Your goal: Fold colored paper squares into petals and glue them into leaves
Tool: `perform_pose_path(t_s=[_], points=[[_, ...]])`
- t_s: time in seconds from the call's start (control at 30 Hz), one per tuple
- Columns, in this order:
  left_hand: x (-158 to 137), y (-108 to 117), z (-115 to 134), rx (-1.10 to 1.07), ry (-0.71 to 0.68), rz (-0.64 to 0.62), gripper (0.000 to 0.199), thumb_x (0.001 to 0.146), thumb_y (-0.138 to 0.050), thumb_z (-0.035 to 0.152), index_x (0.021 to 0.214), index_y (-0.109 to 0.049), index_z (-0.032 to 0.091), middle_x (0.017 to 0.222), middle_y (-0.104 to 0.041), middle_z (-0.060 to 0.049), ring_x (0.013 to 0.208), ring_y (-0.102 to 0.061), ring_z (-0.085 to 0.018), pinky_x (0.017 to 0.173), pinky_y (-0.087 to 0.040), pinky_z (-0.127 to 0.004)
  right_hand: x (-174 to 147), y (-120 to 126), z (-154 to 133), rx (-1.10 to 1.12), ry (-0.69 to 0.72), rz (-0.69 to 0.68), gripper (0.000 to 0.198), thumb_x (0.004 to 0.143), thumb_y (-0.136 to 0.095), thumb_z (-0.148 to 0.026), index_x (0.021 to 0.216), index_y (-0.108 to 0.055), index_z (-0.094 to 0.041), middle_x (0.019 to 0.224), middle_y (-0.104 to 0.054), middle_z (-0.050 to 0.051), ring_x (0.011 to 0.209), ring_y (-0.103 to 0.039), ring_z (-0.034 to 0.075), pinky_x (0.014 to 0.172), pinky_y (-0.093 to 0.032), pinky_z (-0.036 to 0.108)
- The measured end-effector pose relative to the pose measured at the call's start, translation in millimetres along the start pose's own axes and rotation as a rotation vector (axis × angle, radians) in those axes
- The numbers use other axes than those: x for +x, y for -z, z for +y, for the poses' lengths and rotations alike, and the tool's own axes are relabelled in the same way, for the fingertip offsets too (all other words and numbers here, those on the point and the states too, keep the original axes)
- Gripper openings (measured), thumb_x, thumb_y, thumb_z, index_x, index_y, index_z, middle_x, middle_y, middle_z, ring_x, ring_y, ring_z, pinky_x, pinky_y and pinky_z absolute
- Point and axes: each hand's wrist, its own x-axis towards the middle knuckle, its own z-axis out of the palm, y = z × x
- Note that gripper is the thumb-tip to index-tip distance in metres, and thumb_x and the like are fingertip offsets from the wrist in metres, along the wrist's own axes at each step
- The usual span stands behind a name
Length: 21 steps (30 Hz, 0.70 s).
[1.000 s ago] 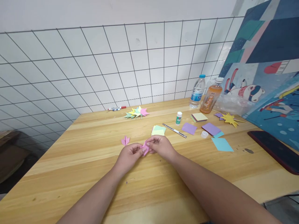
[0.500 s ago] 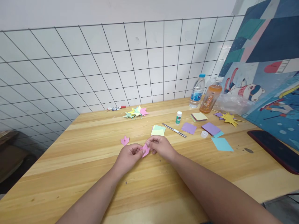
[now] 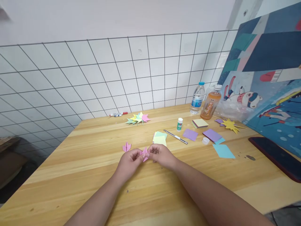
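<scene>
Between my two hands is a small folded pink paper (image 3: 145,151) with pointed tips, held just above the table. My left hand (image 3: 130,162) pinches its left side between thumb and fingers. On its right side my right hand (image 3: 162,156) grips it the same way, so the fingers cover part of the folds. A second folded pink paper piece (image 3: 126,147) lies on the wood just beyond my left hand. Behind my right hand sit pale yellow and green paper squares (image 3: 160,139).
A utility knife (image 3: 176,137), glue stick (image 3: 180,124), its cap (image 3: 205,141) and purple paper (image 3: 190,134) lie to the right. Farther back stand a water bottle (image 3: 197,99) and an orange drink bottle (image 3: 211,103). Folded colourful paper (image 3: 138,118) and markers (image 3: 118,114) are near the wall. A phone (image 3: 276,157) lies far right.
The pink paper in my hands has turned and now shows its points spread upward. Both hands still hold it. The whole view has shifted slightly, with the scene lower in the picture.
</scene>
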Motion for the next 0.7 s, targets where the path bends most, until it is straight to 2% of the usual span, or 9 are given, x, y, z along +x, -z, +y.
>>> perform_pose_path(t_s=[0.1, 0.23, 0.37, 0.47, 0.53, 0.6, 0.7], points=[[-1.4, 0.3, 3.5, 0.098, -0.011, 0.022, 0.030, 0.077, -0.055, 0.045, 0.067, -0.056, 0.017, 0.058, -0.048, 0.004, 0.055, -0.043, -0.011, 0.052, -0.032, -0.021, -0.9, -1.1, -1.2, 0.035, 0.015, -0.014, 0.029, 0.062, -0.071, -0.040, 0.072, -0.058, -0.016, 0.064, -0.055, -0.002, 0.055, -0.046, 0.009, 0.049, -0.038, 0.020], [-2.2, -0.2, 7.2, 0.224, -0.062, -0.005, 0.027, 0.080, -0.051, 0.043, 0.070, -0.058, 0.018, 0.062, -0.054, 0.002, 0.058, -0.048, -0.013, 0.054, -0.034, -0.021, -1.3, -2.8, -3.0, 0.033, 0.051, 0.016, 0.029, 0.062, -0.072, -0.039, 0.070, -0.058, -0.015, 0.062, -0.056, -0.002, 0.054, -0.047, 0.009, 0.049, -0.035, 0.020], [-3.0, -3.1, 11.1, 0.306, -0.099, 0.016, 0.025, 0.082, -0.050, 0.040, 0.070, -0.058, 0.019, 0.062, -0.057, 0.002, 0.060, -0.051, -0.014, 0.056, -0.038, -0.022, 0.9, -4.6, -1.5, 0.061, 0.118, 0.029, 0.025, 0.066, -0.068, -0.038, 0.069, -0.058, -0.016, 0.064, -0.057, -0.002, 0.057, -0.051, 0.010, 0.056, -0.041, 0.023], [-3.5, 2.5, 13.9, 0.289, -0.133, 0.010, 0.022, 0.082, -0.050, 0.040, 0.081, -0.060, 0.021, 0.075, -0.064, -0.001, 0.071, -0.058, -0.017, 0.064, -0.044, -0.025, 4.4, -2.5, 3.5, 0.059, 0.155, 0.065, 0.022, 0.067, -0.067, -0.036, 0.070, -0.057, -0.017, 0.065, -0.057, -0.002, 0.061, -0.055, 0.012, 0.062, -0.043, 0.025], [-2.5, 15.3, 13.0, 0.345, -0.172, 0.063, 0.025, 0.081, -0.052, 0.041, 0.096, -0.059, 0.022, 0.090, -0.066, -0.004, 0.084, -0.059, -0.020, 0.074, -0.047, -0.029, 6.3, 2.9, 6.3, -0.014, 0.158, 0.139, 0.020, 0.069, -0.064, -0.035, 0.072, -0.057, -0.017, 0.066, -0.057, -0.001, 0.061, -0.055, 0.013, 0.061, -0.043, 0.025], [0.0, 33.8, 7.0, 0.535, -0.154, 0.233, 0.026, 0.083, -0.047, 0.040, 0.097, -0.059, 0.022, 0.094, -0.066, -0.006, 0.088, -0.059, -0.023, 0.078, -0.046, -0.034, 6.8, 11.6, 6.0, -0.193, 0.155, 0.197, 0.017, 0.070, -0.063, -0.033, 0.076, -0.060, -0.018, 0.068, -0.059, 0.000, 0.064, -0.057, 0.015, 0.062, -0.044, 0.026], [6.1, 59.0, -13.0, 0.773, -0.129, 0.227, 0.025, 0.085, -0.040, 0.031, 0.090, -0.063, 0.023, 0.104, -0.064, -0.007, 0.100, -0.056, -0.026, 0.086, -0.042, -0.038, 6.2, 29.7, -0.1, -0.516, 0.289, 0.470, 0.025, 0.069, -0.064, -0.032, 0.093, -0.062, -0.023, 0.086, -0.061, 0.002, 0.082, -0.057, 0.019, 0.076, -0.043, 0.032]])
